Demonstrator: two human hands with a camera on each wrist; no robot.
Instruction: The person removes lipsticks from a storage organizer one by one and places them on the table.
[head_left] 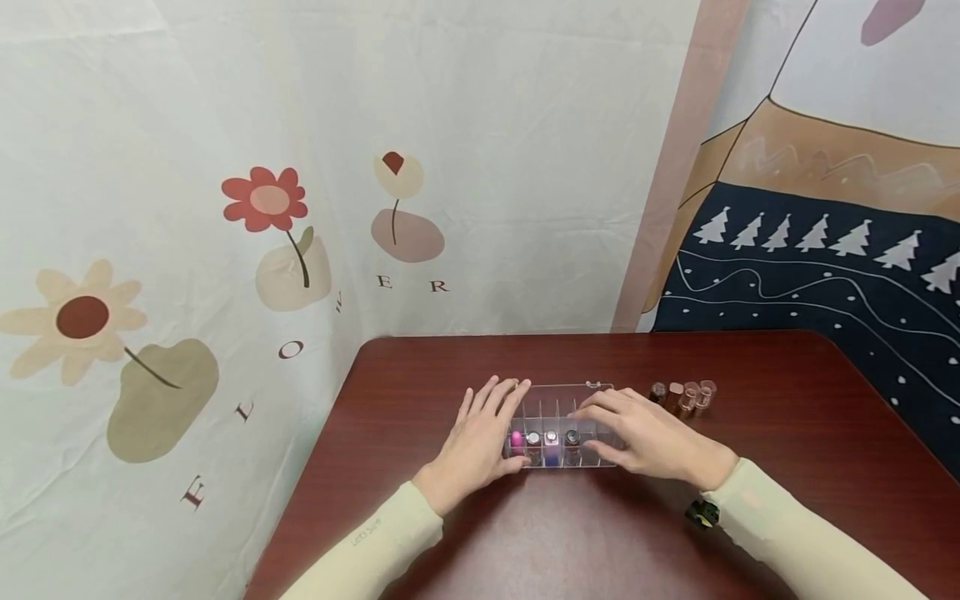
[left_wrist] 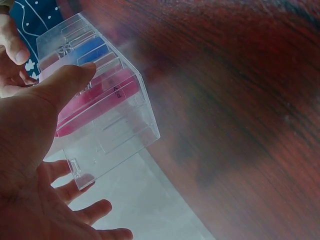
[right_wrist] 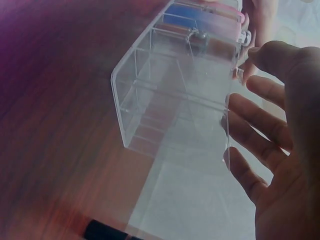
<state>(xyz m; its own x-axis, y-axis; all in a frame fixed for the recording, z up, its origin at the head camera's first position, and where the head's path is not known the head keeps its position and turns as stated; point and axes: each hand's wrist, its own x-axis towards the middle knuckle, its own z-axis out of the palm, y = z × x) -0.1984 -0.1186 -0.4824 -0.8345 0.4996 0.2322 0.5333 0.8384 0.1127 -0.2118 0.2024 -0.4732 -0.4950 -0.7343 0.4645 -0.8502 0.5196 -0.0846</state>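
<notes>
A clear plastic organizer box (head_left: 551, 408), divided into small compartments, lies on the table between both hands. Its near row holds several slim cosmetic tubes: a pink one (left_wrist: 100, 97) at the left end, a blue and lilac one (right_wrist: 200, 20), and one with a dark top (head_left: 572, 437). My left hand (head_left: 476, 437) grips the box's left end, thumb across the near side and fingers spread along the far side. Over the right compartments is my right hand (head_left: 645, 433), its fingers loosely bent and fingertips at the box edge in the right wrist view.
Several small tubes (head_left: 676, 392) with dark, brownish and clear parts stand just right of the box, beyond the right hand. The reddish-brown table (head_left: 540, 533) meets a printed cloth backdrop (head_left: 510, 167). A dark band (head_left: 702, 513) shows at the right sleeve.
</notes>
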